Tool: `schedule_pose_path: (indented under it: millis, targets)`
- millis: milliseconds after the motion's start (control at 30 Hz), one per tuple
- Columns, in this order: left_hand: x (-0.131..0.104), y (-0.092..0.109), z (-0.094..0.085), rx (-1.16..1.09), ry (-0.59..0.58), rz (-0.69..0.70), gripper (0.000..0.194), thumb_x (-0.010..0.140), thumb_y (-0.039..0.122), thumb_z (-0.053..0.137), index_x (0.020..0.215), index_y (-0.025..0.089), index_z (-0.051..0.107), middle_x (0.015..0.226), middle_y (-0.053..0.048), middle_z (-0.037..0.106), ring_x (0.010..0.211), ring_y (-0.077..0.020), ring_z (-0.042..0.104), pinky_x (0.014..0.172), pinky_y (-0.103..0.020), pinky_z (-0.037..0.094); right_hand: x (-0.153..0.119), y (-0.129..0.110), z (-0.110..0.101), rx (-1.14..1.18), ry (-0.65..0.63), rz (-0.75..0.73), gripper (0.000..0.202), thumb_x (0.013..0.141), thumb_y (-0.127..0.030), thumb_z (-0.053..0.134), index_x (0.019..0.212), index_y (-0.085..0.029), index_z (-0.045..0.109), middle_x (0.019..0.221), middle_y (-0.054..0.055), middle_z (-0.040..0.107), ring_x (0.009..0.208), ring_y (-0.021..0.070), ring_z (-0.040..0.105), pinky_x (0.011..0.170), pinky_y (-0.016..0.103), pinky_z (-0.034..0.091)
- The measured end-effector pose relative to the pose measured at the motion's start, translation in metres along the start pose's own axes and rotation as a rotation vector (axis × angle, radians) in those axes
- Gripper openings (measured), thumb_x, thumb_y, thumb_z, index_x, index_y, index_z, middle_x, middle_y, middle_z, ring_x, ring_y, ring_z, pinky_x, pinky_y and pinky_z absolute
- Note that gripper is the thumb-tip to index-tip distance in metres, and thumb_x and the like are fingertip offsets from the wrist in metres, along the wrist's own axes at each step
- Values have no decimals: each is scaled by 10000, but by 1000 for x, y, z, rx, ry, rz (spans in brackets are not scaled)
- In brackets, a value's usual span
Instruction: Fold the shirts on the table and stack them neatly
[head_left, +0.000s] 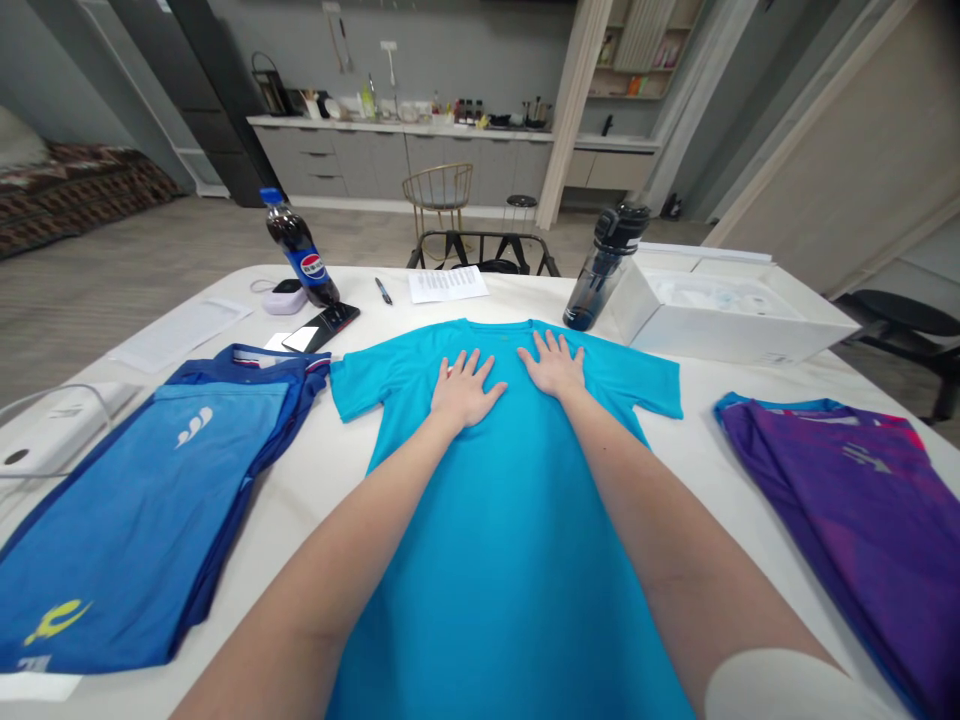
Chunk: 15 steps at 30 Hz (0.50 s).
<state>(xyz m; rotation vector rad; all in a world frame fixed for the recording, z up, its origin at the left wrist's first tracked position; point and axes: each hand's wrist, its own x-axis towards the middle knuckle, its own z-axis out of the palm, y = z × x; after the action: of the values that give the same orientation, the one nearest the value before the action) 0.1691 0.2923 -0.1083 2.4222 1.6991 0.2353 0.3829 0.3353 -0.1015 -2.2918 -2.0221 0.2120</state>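
A turquoise T-shirt [502, 520] lies spread out on the white table [300, 480], its collar at the far side and its sleeves out to both sides. My left hand [466, 392] rests flat on its upper chest, left of the middle, with fingers spread. On the right of the chest, just below the collar, my right hand [553, 366] lies with its fingers apart. Neither hand holds anything. Folded blue shirts [150, 480] are at the left, and a folded purple shirt [855, 480] is at the right.
Behind the shirt are a cola bottle [298, 250], a phone [324, 327], a pen [383, 291], a printed sheet [448, 285] and a dark tumbler [600, 275]. An open white box [735, 325] stands at the back right; a white device [56, 435] is far left.
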Motion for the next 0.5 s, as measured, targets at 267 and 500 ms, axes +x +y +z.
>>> schedule_pose_path:
  millis: [267,500]
  targets:
    - [1,2,0,38,0,-11,771,964,739,147,1613,347,284,1699,-9,208,1573,-291,154,1271,-560,77,-55,-16,4,-22,37,-287,650,1042,-605,140,1606,-335,319,1698,17,203,1556,293,172,1213,676,92]
    - [1,0,0,32,13,6,749,976,720,223,1608,327,307,1692,-34,234,1569,-308,166,1260,-588,95,-105,-1,11,-37,3,-185,722,1006,-702,117,1628,-359,243,1703,20,186,1562,306,149,1221,647,75]
